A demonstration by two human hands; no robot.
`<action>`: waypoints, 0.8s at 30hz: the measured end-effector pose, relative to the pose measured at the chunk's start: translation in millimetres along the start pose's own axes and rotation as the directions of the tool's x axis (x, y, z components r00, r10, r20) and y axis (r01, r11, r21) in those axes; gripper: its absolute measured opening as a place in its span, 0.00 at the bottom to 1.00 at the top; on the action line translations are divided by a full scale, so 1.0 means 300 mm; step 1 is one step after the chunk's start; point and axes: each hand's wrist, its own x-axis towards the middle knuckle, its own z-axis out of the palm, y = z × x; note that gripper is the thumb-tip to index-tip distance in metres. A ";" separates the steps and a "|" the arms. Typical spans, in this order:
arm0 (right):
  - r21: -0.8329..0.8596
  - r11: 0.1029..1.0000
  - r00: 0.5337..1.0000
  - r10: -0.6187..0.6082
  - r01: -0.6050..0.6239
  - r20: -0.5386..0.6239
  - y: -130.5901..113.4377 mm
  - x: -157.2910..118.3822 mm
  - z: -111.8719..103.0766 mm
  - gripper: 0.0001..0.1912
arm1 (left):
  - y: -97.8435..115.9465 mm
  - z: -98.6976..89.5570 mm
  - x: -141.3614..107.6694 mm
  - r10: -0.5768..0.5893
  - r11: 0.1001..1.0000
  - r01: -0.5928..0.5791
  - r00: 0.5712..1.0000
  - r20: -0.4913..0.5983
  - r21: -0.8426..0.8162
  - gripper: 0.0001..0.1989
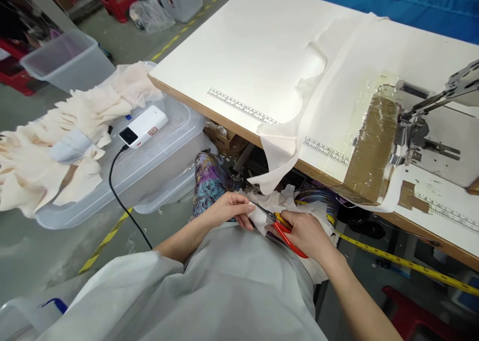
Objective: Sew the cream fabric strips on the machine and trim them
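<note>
My right hand is closed round a pair of scissors with red and yellow handles, whose dark blades point up and left toward my other hand. Over my lap, my left hand pinches the edge of a piece of pale fabric close to the blade tips. More crumpled pale fabric lies beneath both hands. A long off-white fabric piece drapes over the front edge of the white table, its lower end hanging just above my hands.
A sewing machine stands on the table at right. At left, a lidded plastic bin bears a heap of cream fabric pieces and a white power bank with a black cable. Yellow measuring tape stretches below the table edge.
</note>
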 end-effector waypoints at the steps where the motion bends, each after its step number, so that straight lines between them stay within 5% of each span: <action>1: 0.004 1.000 1.000 0.010 -0.010 -0.009 0.005 -0.007 0.006 0.25 | 0.001 -0.010 0.000 0.024 0.997 -0.024 1.000 -0.007 0.071 0.23; 4: 0.037 0.999 0.999 0.028 -0.027 -0.026 0.017 -0.040 0.027 0.24 | 0.026 -0.040 0.004 0.282 0.881 -0.182 0.943 -0.176 0.437 0.22; 6: 0.087 0.996 0.999 0.023 -0.020 -0.029 0.019 -0.063 0.043 0.23 | 0.062 -0.048 0.022 0.546 0.684 -0.236 0.793 -0.270 0.690 0.22; 8: 0.136 0.991 0.999 0.015 -0.010 -0.041 0.018 -0.080 0.055 0.23 | 0.106 -0.039 0.055 0.726 0.490 -0.254 0.649 -0.229 0.834 0.20; 10: 0.178 0.984 0.998 0.018 -0.007 -0.064 0.016 -0.091 0.059 0.23 | 0.142 -0.020 0.100 0.801 0.367 -0.314 0.585 -0.126 0.876 0.18; 13: 0.230 0.973 0.993 0.051 -0.025 -0.106 0.028 -0.112 0.054 0.23 | 0.150 -0.002 0.161 0.794 0.424 -0.448 0.601 -0.085 0.787 0.14; 18: 0.324 0.942 0.984 0.135 -0.090 -0.120 0.101 -0.173 0.068 0.21 | 0.048 -0.046 0.173 0.576 0.805 -0.474 0.768 -0.280 0.358 0.17; 21: 0.379 0.921 0.982 0.145 -0.090 -0.120 0.136 -0.197 0.095 0.18 | 0.033 -0.061 0.151 0.648 0.748 -0.500 0.693 -0.317 0.436 0.17; 24: 0.408 0.908 0.980 0.156 -0.094 -0.122 0.137 -0.195 0.101 0.17 | 0.091 -0.030 0.155 0.818 0.485 -0.495 0.548 -0.174 0.721 0.18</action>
